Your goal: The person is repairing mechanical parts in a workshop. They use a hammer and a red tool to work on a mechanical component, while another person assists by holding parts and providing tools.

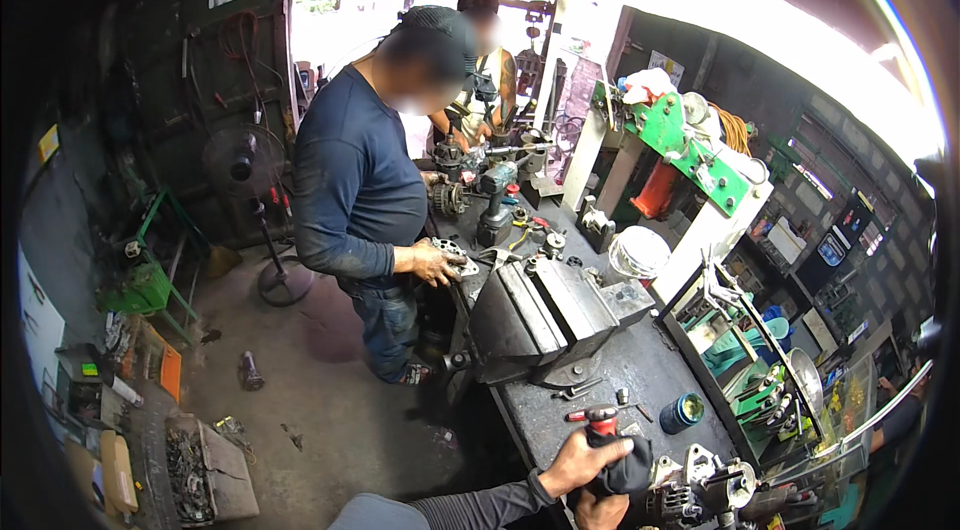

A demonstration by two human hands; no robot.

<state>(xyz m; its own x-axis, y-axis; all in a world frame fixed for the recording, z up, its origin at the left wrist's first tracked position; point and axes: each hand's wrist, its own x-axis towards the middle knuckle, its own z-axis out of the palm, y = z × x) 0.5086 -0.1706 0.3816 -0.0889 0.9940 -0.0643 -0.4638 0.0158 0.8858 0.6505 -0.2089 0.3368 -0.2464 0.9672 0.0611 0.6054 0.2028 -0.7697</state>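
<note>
My left hand [580, 460] reaches in from the bottom and is closed around a red-and-black tool [622, 470] near the front of the workbench [545, 418]. My right hand [602, 510] is just below, closed on the lower part of the same tool, partly hidden by it and the frame edge. A metal housing assembly [695, 485] lies to the right of my hands. Small loose tools [575, 415] and a blue can [680, 413] sit beside them on the bench, with a large metal vise [530, 315] beyond.
A person in navy [350, 180] stands at the bench's left, hand on a metal part [450, 260]; another person [490, 70] works behind. A cordless drill [495, 200], white bucket [638, 255] and green-topped frame [680, 150] stand farther back. A tool rack [740, 350] lines the right, a fan [240, 160] the left.
</note>
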